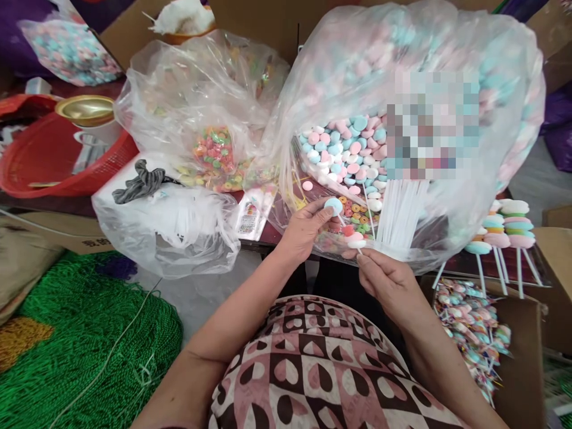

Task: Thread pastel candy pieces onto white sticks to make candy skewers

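My left hand pinches a round pale blue marshmallow between thumb and fingers. In my right hand is a thin white stick carrying a pink and white marshmallow and a red gummy. The stick's upper end points toward the blue marshmallow; whether it has entered it I cannot tell. Just beyond both hands lie ring gummies in clear plastic. Behind them, a large open plastic bag holds pink, blue and white marshmallows. A bundle of white sticks rests at its front.
Finished marshmallow skewers stand at the table's right edge, above a cardboard box of wrapped ones. To the left are a clear bag with white contents, a red basket and a gold bowl. Green cord lies below.
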`<state>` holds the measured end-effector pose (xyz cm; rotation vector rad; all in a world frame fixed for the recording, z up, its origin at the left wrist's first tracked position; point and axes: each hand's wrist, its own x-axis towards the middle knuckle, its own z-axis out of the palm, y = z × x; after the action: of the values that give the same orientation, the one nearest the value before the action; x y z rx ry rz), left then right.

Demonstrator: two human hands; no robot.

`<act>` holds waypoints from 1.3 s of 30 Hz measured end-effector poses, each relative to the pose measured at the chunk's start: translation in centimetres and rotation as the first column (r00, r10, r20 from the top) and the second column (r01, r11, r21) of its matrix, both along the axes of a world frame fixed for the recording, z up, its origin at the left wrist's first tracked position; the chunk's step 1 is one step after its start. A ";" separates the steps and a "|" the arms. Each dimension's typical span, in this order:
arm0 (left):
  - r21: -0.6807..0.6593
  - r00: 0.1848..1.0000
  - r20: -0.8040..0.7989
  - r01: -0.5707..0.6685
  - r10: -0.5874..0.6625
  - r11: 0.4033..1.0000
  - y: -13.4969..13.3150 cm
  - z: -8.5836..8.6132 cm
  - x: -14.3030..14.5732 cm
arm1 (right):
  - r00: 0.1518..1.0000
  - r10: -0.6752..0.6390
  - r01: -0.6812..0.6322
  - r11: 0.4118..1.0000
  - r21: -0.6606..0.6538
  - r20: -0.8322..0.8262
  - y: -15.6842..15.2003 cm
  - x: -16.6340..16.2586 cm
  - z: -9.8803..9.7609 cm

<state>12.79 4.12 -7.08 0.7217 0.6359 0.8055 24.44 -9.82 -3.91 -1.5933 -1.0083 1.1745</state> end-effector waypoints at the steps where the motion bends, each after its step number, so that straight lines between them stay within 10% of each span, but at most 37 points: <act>1: -0.014 1.000 0.016 0.016 -0.015 1.000 -0.1 0.0 0.0 | 1.000 -0.014 0.014 1.000 -0.007 -0.001 0.0 0.0 -0.1; 9: 0.018 1.000 0.005 -0.026 0.026 0.999 -0.2 0.2 0.2 | 0.995 -0.004 0.007 1.000 -0.027 0.103 0.1 0.6 -0.3; 17: 0.514 0.935 -0.323 0.044 0.146 0.856 -0.4 -0.3 -0.4 | 0.997 -0.012 0.020 0.995 -0.100 0.078 -0.2 1.6 0.7; 39: 0.735 0.836 -0.474 0.203 0.276 0.647 -2.6 0.3 0.1 | 0.974 -0.189 0.198 0.978 0.063 -0.128 1.6 -1.9 -1.4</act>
<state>12.86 1.50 -6.82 1.7991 0.8266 0.9100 22.59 -8.24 -5.35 -1.5055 -0.7903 1.0731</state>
